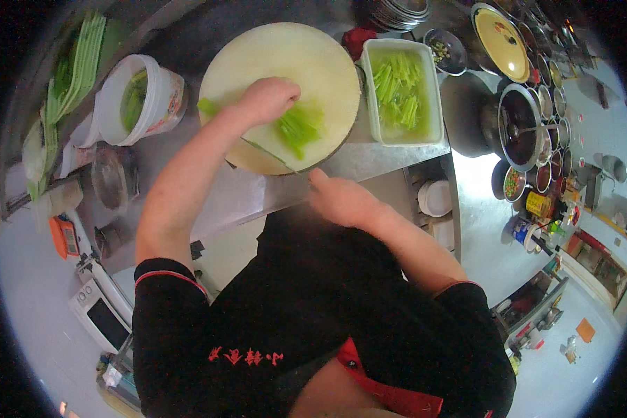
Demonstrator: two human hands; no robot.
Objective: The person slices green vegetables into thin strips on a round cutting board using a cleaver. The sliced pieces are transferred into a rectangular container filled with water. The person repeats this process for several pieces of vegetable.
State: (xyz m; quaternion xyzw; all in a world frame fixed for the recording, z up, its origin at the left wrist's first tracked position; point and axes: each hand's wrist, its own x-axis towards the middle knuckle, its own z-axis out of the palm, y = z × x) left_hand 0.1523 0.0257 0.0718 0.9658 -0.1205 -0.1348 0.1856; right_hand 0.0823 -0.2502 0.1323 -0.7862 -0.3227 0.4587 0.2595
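Note:
My left hand (274,98) is closed over a round cutting board (271,52), beside a loose pile of cut green celery (299,130); whether its fingers pinch a piece is hidden. Another bit of celery (207,107) lies at the board's left edge. At the board's near edge, my right hand (342,201) grips the handle end of a kitchen knife (269,153), whose blade appears as a thin line across the board. A rectangular plastic tub (436,94) right of the board holds cut celery in liquid.
A white plastic bucket (159,94) with greens stands left of the board, near long celery stalks (86,68). Right of the tub are a bowl (452,52) of chopped pieces, a pot with a yellow lid (501,44), a dark metal pot (522,128) and several small metal containers.

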